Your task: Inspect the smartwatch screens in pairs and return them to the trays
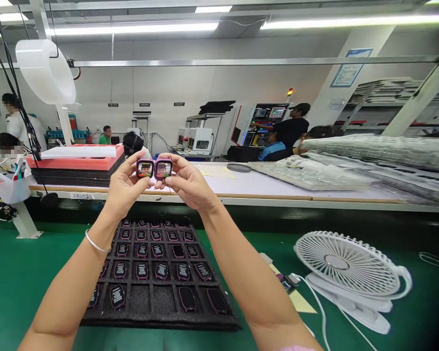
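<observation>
Head view: left hand point(126, 183) pinches the left watch point(145, 168), right hand point(190, 183) the right watch point(163, 169), apparently for side-by-side viewing; moving either likely needs a steady grip.

We see a long white shelf with a brown edge point(249, 187): stacked red-and-black foam sheets point(73, 168) at its left end, a white cylindrical roll point(46, 72) above that end, clear plastic packaging point(380, 148) on its right, a white round plastic fan point(336, 262) below its right half, a person in black point(294, 130) behind it.
</observation>
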